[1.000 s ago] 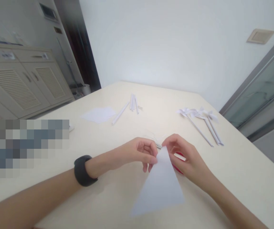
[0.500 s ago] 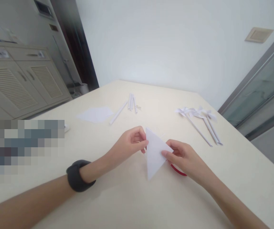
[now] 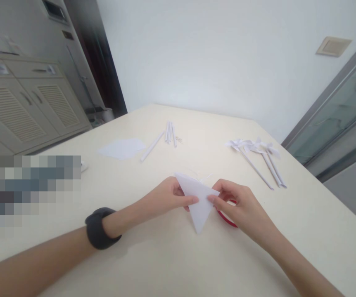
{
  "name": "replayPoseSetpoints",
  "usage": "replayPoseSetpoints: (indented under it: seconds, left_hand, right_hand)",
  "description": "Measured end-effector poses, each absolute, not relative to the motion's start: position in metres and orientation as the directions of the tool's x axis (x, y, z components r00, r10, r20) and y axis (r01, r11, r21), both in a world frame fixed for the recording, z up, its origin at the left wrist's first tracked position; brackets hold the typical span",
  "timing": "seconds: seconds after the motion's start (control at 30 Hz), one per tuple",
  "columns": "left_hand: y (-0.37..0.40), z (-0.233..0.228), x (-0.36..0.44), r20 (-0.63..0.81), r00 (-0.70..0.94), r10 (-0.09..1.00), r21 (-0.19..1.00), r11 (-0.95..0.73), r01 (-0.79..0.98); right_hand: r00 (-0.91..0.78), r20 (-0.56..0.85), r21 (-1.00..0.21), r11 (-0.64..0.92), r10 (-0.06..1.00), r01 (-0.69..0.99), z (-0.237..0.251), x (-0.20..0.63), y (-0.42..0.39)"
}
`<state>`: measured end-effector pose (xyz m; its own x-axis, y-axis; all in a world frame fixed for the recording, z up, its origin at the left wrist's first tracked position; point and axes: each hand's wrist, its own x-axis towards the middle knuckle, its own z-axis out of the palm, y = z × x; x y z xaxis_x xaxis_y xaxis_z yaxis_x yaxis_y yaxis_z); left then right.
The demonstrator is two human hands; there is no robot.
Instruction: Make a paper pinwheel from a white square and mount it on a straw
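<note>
A folded white sheet of paper [image 3: 200, 210], triangular in outline, is held above the table between both hands. My left hand [image 3: 173, 196] is closed on its left side, thumb lying across the front face and fingers behind. My right hand [image 3: 235, 198] pinches the right corner between thumb and fingers. Under my right hand, partly covered by it, lies a red-handled tool [image 3: 226, 218], likely scissors; its blades are hidden by the paper. Thin pale strands show just behind the paper's upper edge.
Flat white paper sheets [image 3: 120, 149] lie at the left of the table [image 3: 153, 264]. Beyond are a rolled paper stick [image 3: 152, 147], several more sticks [image 3: 169, 133] and small pins [image 3: 179, 139]. Paper pinwheels on sticks [image 3: 254, 145] lie at the right.
The folded paper has turned, so its upper edge now slopes down to the right. My left thumb has moved inward across its face. My right hand keeps its pinch.
</note>
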<state>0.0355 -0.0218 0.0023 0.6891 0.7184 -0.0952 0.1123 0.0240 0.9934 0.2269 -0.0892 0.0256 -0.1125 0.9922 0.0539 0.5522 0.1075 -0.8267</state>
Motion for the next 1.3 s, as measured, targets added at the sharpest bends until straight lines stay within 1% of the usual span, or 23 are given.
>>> replayPoseSetpoints:
  seconds: [0.13,0.33,0.47,0.57,0.63,0.77,0.9,1.07,1.2,1.3]
  left_hand:
    - [-0.021,0.002,0.035,-0.089,0.681,0.726,0.994,0.017,0.111]
    - [-0.019,-0.002,0.035,-0.083,0.691,0.718,0.993,-0.002,0.121]
    - [-0.021,-0.002,0.033,-0.033,0.668,0.743,0.989,-0.073,0.130]
    - [-0.023,0.000,0.032,0.007,0.667,0.745,0.979,-0.139,0.146]
    - [-0.022,0.002,0.031,0.028,0.658,0.753,0.980,-0.150,0.130]
    - [-0.016,0.009,0.029,0.049,0.658,0.752,0.990,-0.123,0.066]
    - [-0.013,0.013,0.027,0.038,0.666,0.745,0.998,-0.066,0.017]
    - [-0.014,0.015,0.026,0.010,0.677,0.735,1.000,-0.004,-0.011]
    - [-0.015,0.020,0.025,-0.012,0.717,0.697,1.000,0.026,-0.008]
    - [-0.016,0.019,0.026,-0.051,0.771,0.635,0.998,0.059,0.018]
  right_hand:
    - [-0.117,0.073,-0.809,0.127,0.990,0.574,0.027,0.226,-0.090]
    - [-0.075,0.033,-0.804,0.071,0.997,0.591,0.030,0.227,-0.090]
    - [-0.128,0.040,-0.789,0.110,0.991,0.604,0.028,0.229,-0.089]
    - [-0.152,-0.059,-0.759,0.054,0.987,0.649,0.024,0.229,-0.089]
    - [-0.146,-0.093,-0.734,0.031,0.985,0.679,0.022,0.228,-0.089]
    - [-0.154,-0.188,-0.759,-0.045,0.970,0.649,0.020,0.225,-0.089]
    - [-0.173,-0.187,-0.774,-0.036,0.967,0.632,0.020,0.225,-0.089]
    - [-0.264,-0.204,-0.781,0.006,0.943,0.624,0.020,0.224,-0.090]
    - [-0.278,-0.232,-0.759,0.005,0.932,0.652,0.020,0.221,-0.092]
    - [-0.278,-0.234,-0.739,0.015,0.932,0.673,0.020,0.221,-0.094]
